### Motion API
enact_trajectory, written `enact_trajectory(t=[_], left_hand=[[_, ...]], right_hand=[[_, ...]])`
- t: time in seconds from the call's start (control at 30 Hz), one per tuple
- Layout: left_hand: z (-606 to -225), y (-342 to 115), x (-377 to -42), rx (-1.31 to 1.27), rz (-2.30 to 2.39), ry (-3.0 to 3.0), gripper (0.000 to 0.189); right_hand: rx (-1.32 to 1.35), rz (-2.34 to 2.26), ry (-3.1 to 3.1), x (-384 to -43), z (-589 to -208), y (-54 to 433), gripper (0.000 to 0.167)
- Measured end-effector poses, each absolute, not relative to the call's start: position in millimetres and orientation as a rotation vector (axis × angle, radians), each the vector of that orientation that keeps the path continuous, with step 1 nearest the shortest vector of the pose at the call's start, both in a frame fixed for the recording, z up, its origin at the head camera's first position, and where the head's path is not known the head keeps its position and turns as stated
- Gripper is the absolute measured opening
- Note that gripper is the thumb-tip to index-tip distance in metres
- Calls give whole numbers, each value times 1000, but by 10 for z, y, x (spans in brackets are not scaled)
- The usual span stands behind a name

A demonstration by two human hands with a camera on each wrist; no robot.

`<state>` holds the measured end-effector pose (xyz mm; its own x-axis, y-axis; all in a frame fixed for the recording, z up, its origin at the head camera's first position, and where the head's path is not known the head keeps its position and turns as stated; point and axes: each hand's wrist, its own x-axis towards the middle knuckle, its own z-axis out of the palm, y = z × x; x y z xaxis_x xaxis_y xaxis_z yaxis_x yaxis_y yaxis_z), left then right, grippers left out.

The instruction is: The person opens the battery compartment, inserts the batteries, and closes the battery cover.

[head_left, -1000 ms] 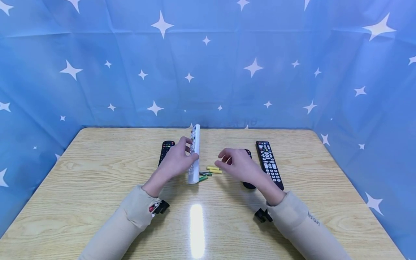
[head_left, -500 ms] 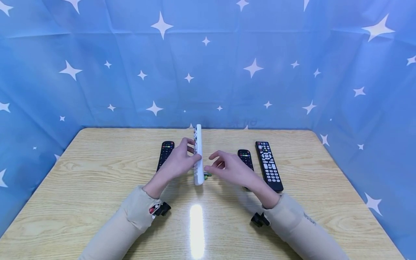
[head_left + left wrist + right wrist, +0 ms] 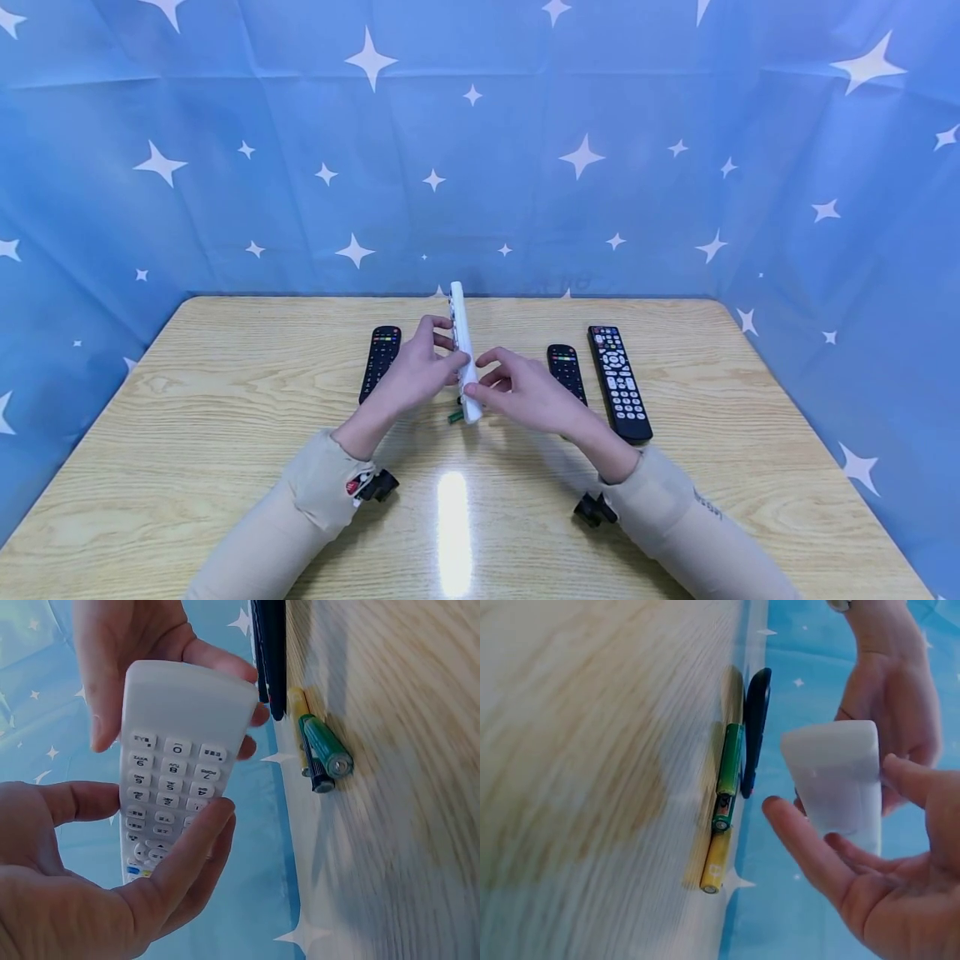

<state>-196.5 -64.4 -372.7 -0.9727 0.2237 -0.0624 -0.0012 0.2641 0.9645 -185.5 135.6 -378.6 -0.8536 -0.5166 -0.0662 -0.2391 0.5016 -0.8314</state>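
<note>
A white remote control (image 3: 463, 358) is held up off the table, its long edge turned toward the head camera. My left hand (image 3: 420, 367) grips it by the sides, thumb on one edge and fingers on the other. In the left wrist view, its white buttons (image 3: 169, 784) show. My right hand (image 3: 525, 387) is at the lower end, with relaxed fingers spread around the back (image 3: 840, 780); whether they press on it I cannot tell. Beneath lie batteries: a green one (image 3: 326, 746), a dark one (image 3: 321, 780) and a yellow one (image 3: 716, 862), mostly hidden from the head view.
A black remote control (image 3: 381, 358) lies beside the left hand. Right of the right hand are a smaller black remote (image 3: 566, 371) and a longer black remote (image 3: 621, 383) with white buttons. A blue star-patterned curtain (image 3: 480, 208) stands behind the wooden table (image 3: 247, 400).
My right hand has moved left, over to the white remote. The left hand has shifted the remote slightly right and tilted it, so that its edge now faces the head camera.
</note>
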Motion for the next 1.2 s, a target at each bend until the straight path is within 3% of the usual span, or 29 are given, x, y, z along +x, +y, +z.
enact_trajectory(t=[0.63, 1.2], left_hand=[[-3714, -619, -1954, 226, 1980, 2211, 56], [-3693, -654, -1944, 182, 2070, 2262, 46]], right_hand=[[-679, -1435, 2432, -1840, -3780, 1346, 52], [-713, -1403, 2583, -1803, -3737, 1365, 44]])
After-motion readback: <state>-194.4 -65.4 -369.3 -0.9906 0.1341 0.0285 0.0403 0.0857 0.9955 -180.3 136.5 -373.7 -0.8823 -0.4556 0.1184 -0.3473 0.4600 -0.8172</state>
